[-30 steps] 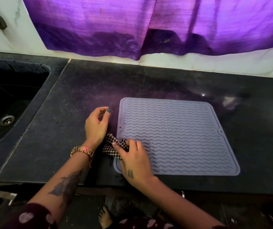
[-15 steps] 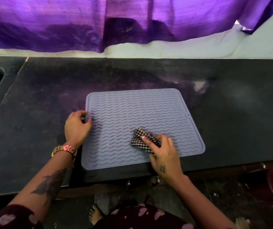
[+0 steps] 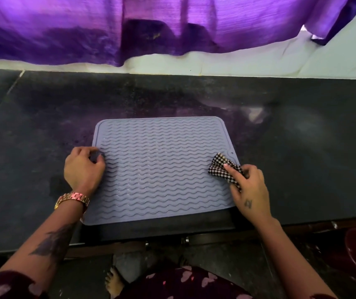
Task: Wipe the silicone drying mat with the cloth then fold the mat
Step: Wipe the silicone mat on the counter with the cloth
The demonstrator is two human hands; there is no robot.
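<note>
Dark stone counter fills the scene, and at its near edge the grey silicone drying mat lies flat, its front border just short of the counter's lip. Nearest to us is the right hand, low at the mat's right border, fingers curled round a bunched checked cloth and pressing it down on the wavy ribs. Bunched like that, the cloth gives a firm pad to push into the grooves, I'd say, where a flat sheet would skim over the ridges. The wad pokes out ahead and to the left of the knuckles, toward the mat's middle, and just beyond it sits the small hole in the mat's rim. Across from it, the left hand rests on the opposite border, fingers curled with the tips down on the mat edge. It looks like an anchor, pinning the floppy silicone so the wiping stroke doesn't drag it along the stone. A gold watch sits on that wrist. Wiping looks to be the step in hand; the mat is fully spread, no fold begun. Beyond both hands the far half of the mat runs out flat, then bare counter with a pale sheen off past the right hand, and last the purple curtain hanging over a white ledge.
</note>
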